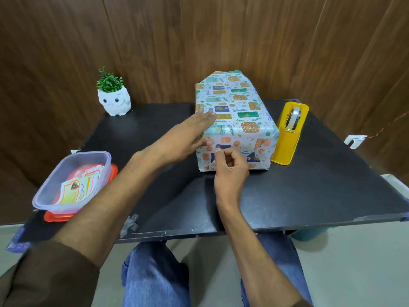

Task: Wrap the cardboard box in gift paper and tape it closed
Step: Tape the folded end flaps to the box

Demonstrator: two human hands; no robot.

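The box, covered in white gift paper printed with small parcels and scissors, stands on the black table at the middle back. My left hand lies flat along its left top edge, fingers straight, thumb on the near end face. My right hand has its fingers curled, and its thumb and forefinger press on the near end face; whether they pinch a piece of tape I cannot tell. A yellow tape dispenser stands right beside the box on its right.
A clear plastic tub of paper tags sits on an orange lid at the front left. A white owl pot with a green plant stands at the back left. Wooden panels rise behind the table. A scrap of tape sticks near the front edge.
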